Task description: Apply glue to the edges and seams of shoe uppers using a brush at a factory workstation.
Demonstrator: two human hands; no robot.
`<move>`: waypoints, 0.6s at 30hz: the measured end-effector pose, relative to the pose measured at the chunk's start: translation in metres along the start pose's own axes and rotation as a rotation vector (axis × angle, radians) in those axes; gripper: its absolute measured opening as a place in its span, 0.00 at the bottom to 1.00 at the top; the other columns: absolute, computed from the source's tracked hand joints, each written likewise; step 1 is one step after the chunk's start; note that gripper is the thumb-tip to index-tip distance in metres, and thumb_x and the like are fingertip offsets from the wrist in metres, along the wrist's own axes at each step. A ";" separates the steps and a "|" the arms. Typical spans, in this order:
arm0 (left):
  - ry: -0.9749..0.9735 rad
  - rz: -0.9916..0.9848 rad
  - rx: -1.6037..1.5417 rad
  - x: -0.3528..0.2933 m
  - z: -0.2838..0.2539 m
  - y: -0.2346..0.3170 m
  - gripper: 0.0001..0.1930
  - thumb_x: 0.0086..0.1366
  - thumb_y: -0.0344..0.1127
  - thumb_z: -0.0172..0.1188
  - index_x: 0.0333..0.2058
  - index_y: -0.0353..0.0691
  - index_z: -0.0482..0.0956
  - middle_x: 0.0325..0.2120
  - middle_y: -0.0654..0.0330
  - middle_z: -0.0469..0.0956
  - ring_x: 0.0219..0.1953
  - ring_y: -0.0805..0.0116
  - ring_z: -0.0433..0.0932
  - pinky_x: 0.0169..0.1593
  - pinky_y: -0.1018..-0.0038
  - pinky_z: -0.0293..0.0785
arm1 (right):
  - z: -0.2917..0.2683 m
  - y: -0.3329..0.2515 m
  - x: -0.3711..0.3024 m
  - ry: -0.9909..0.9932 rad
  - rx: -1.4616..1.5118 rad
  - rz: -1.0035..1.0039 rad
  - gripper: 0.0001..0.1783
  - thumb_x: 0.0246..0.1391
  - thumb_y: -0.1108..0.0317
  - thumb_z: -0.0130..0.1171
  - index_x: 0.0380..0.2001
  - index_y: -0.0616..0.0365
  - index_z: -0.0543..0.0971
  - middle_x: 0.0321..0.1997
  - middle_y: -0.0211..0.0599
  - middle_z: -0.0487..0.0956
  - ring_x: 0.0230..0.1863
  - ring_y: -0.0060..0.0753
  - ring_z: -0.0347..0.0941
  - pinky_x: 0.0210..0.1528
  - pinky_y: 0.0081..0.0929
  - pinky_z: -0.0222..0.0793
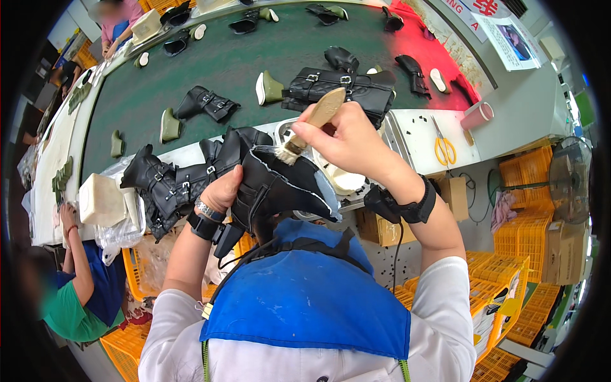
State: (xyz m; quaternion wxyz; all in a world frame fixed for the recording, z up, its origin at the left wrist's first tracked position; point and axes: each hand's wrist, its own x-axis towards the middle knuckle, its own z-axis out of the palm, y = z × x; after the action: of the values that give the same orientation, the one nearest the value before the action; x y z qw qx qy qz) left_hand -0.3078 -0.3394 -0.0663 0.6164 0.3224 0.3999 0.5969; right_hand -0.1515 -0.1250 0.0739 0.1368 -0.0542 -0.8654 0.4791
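Observation:
My right hand [340,137] is closed round the wooden handle of a brush [326,109]. The pale bristles, coated with something whitish, touch or hover just over the open edge of a black boot upper [270,191]; I cannot tell which. That upper has a whitish-lined rim and a light blue-grey piece at its right end. Closed on its left side is my left hand [223,191], with some fingers hidden behind the leather. Several buckled black boot uppers [184,178] lie bunched to the left of it. A white container [344,179] sits under my right wrist.
Ahead runs a green conveyor belt [146,95] carrying black uppers and green boot linings [170,126] with white soles. Yellow-handled scissors [443,148] and a pink cup [477,116] are at right. Orange crates [522,248] stand behind. Co-workers [83,286] are on the left.

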 end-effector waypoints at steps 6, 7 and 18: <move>0.167 0.022 0.139 -0.002 0.019 0.006 0.39 0.57 0.68 0.43 0.44 0.32 0.70 0.39 0.53 0.77 0.41 0.62 0.76 0.46 0.68 0.73 | -0.012 0.002 -0.010 0.009 0.009 0.148 0.12 0.51 0.65 0.58 0.27 0.65 0.76 0.22 0.29 0.75 0.23 0.14 0.67 0.26 0.17 0.63; 0.168 0.022 0.138 -0.001 0.019 0.005 0.39 0.57 0.68 0.43 0.44 0.32 0.70 0.39 0.53 0.77 0.41 0.62 0.76 0.46 0.68 0.73 | -0.014 0.001 -0.010 0.009 0.009 0.148 0.12 0.51 0.65 0.58 0.27 0.65 0.76 0.22 0.29 0.75 0.23 0.14 0.67 0.26 0.17 0.63; -0.018 0.021 0.079 0.004 0.014 0.008 0.39 0.55 0.65 0.52 0.49 0.31 0.67 0.43 0.57 0.74 0.44 0.71 0.72 0.50 0.75 0.68 | -0.027 0.010 -0.014 -0.049 0.096 0.220 0.13 0.50 0.63 0.58 0.26 0.64 0.76 0.23 0.27 0.75 0.24 0.13 0.67 0.26 0.17 0.63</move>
State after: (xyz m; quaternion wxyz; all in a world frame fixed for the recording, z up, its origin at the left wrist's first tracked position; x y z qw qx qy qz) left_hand -0.2990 -0.3340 -0.0530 0.6005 0.3559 0.4142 0.5840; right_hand -0.1305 -0.1014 0.0765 0.0648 -0.1306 -0.8332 0.5334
